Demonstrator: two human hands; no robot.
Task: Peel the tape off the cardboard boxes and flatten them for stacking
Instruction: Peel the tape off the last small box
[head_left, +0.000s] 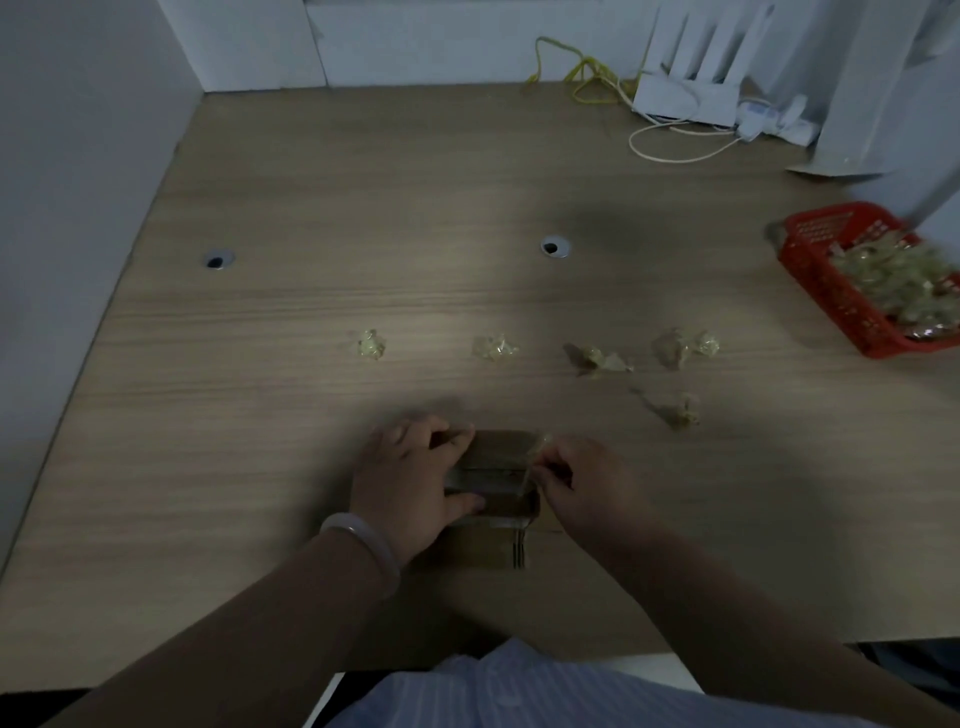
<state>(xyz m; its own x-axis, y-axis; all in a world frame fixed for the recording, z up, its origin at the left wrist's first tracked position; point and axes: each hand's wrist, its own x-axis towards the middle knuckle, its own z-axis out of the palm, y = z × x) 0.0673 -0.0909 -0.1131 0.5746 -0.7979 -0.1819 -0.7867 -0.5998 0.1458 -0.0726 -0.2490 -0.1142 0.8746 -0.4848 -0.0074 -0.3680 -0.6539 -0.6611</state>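
Dim wooden desk (311, 364). Red basket (831, 280) at right edge, filled with crumpled tape. Small cardboard box (493, 467) near front edge: left hand (410, 478) grips its left side, right hand (576, 478) pinches tape strip (535, 457) at its right end.

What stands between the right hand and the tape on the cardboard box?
Nothing visible does. The right hand pinches the tape at the right edge of the cardboard box; the left hand grips it from the left side.

On the table (311, 208), tape wads (491, 347) lie behind the box (498, 453), basket (831, 291) right.
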